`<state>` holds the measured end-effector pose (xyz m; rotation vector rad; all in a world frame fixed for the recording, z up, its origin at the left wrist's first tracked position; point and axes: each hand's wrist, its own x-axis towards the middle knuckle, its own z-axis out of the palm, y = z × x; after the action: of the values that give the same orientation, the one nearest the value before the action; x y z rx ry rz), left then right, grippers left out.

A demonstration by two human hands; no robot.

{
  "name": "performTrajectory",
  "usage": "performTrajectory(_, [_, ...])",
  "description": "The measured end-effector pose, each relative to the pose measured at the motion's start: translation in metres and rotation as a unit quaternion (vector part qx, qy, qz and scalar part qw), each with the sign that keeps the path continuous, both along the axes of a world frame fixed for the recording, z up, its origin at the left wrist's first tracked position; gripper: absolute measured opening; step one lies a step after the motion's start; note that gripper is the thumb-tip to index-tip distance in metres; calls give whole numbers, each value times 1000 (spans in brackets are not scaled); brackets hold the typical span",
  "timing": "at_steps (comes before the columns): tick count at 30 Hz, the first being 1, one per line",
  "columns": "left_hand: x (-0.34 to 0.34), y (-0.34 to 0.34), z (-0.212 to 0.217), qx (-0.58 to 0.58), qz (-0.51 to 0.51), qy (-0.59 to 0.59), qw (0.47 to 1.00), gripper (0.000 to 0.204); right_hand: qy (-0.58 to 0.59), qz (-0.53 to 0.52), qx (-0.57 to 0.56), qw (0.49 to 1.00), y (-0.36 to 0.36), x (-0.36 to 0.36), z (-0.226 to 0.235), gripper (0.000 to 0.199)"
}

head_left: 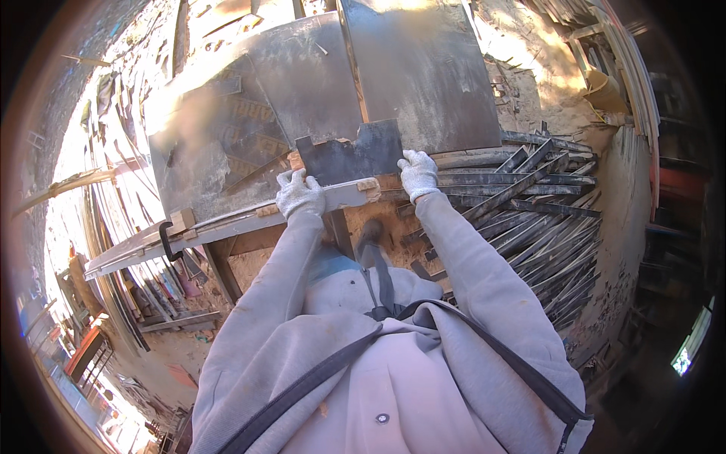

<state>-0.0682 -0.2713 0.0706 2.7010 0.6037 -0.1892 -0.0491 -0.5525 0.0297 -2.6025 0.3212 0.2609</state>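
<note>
A dark, flat piece of board [352, 157] with a jagged, notched far edge lies at the near edge of a bench topped with large dark panels [423, 83]. My left hand [301, 195], in a pale knit glove, is closed at the piece's lower left corner. Gloved likewise, my right hand [419, 174] grips its right edge with curled fingers. The thumbs are partly hidden. Just beyond my left hand a small reddish-brown block [295, 160] touches the piece's left side. A long grey straightedge-like bar [249, 223] runs along the bench's near edge.
A black clamp [168, 240] hangs at the bench's left end beside a small wood block [182, 219]. Long dark strips [544, 242] are heaped on the ground to the right. More strips and boards [113, 174] lie left of the bench.
</note>
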Motion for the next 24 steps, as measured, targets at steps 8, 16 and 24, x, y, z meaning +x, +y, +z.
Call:
performTrajectory(8, [-5,1,2,-1,-5,-24,1000,27,-107,-81,164,977,0,-12,-13,17])
performTrajectory(16, [-10,1,-4,12,-16,-98,995,29,-53,-149,259,953,0,-15,-12,28])
performTrajectory(24, [3,9,-19,29,-50,-106,993,38,34,-103,272,956,-7,-43,27,41])
